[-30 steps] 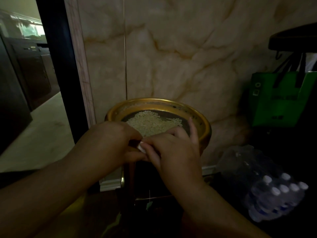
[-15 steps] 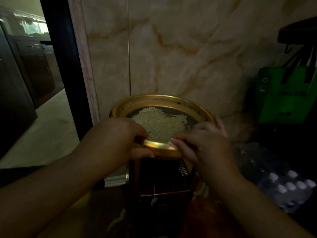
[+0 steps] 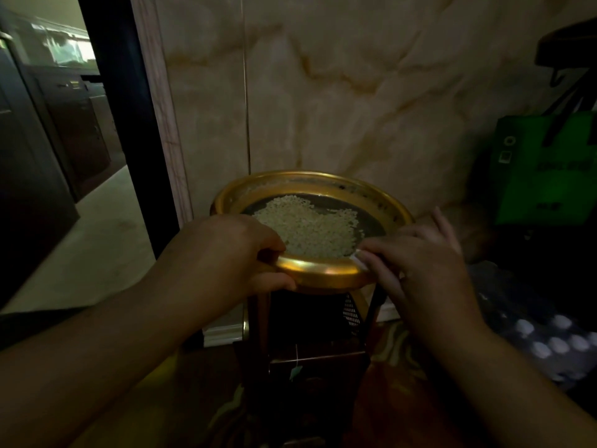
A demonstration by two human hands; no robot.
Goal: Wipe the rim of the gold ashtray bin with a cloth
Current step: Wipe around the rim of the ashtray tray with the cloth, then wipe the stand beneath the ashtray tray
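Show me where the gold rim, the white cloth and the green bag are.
gold rim (image 3: pixel 318 270): head view, near edge.
white cloth (image 3: pixel 360 259): head view, corner under right fingers.
green bag (image 3: pixel 546 176): head view, front panel.

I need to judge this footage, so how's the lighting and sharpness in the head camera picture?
Head view: dim overall; a bright glint on the near gold rim; right side nearly black, with the bottled water pack blurred; wide-angle bending at the edges; daylight only through the doorway at left.

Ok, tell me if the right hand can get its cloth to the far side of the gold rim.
Probably yes. The right hand presses the cloth on the near rim, and nothing stands on the rim between there and the far side.
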